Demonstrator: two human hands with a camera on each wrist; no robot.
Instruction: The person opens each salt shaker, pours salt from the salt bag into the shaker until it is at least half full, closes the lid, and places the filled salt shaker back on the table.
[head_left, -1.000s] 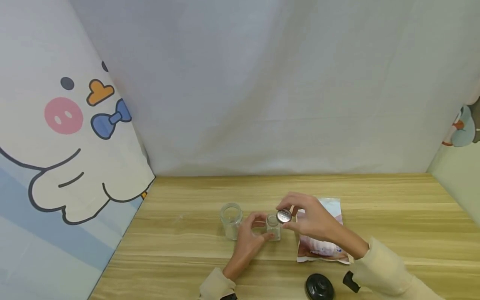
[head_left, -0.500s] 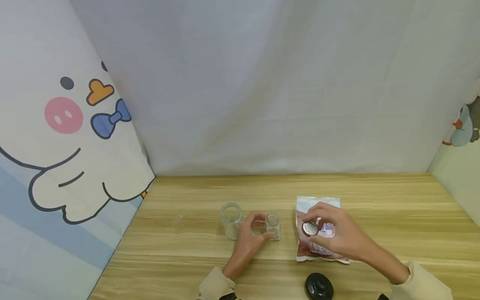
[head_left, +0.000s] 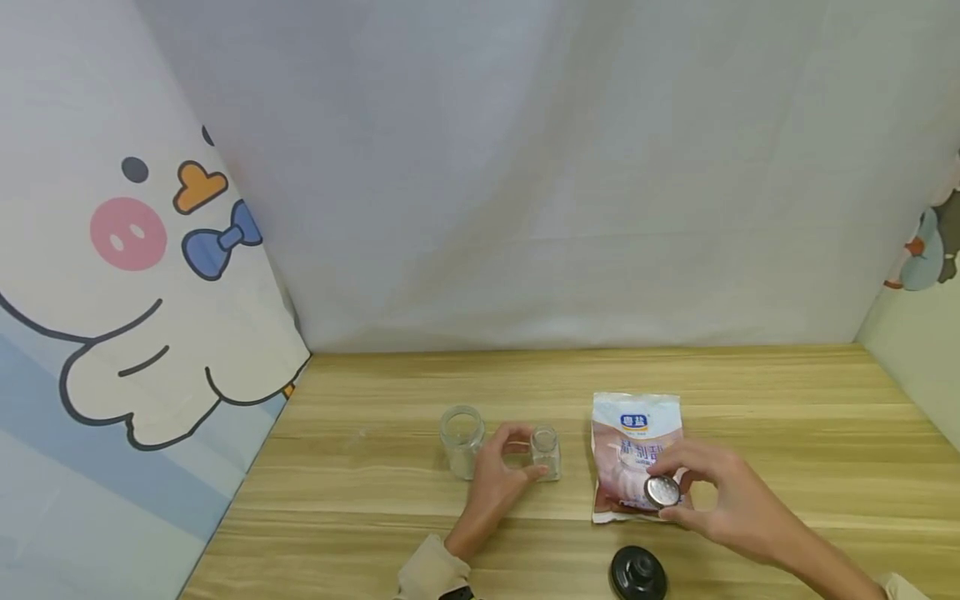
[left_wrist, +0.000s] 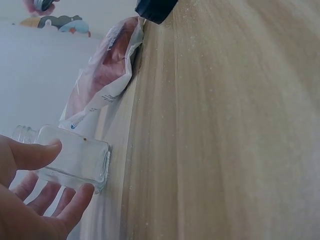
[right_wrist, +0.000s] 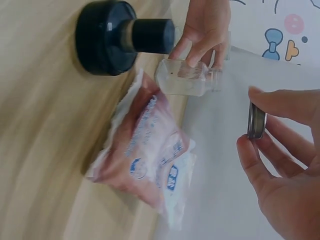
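Note:
My left hand (head_left: 495, 482) grips a small square glass shaker bottle (head_left: 547, 458) that stands uncapped on the table. Its thumb lies along one side of the clear glass (left_wrist: 75, 155), and the fingers are on the other side. Between thumb and fingertips, my right hand (head_left: 731, 500) pinches a round metal shaker cap (head_left: 662, 492) with small holes in its top. The right wrist view shows this cap (right_wrist: 257, 120) edge-on, held well apart from the bottle. In the head view it overlaps the lower right of a pink and white salt bag (head_left: 622, 458).
A wider open glass jar (head_left: 462, 437) stands just left of the left hand, with something whitish low inside. Near the front edge lies a black round lid with a knob (head_left: 638, 573). Behind the wooden table (head_left: 787, 417) hangs a pale cloth (head_left: 562, 208).
My right hand has carried the metal cap away from the bottle's mouth, rightward and nearer to me, uncovering more of the salt bag. The left hand and bottle stay in place.

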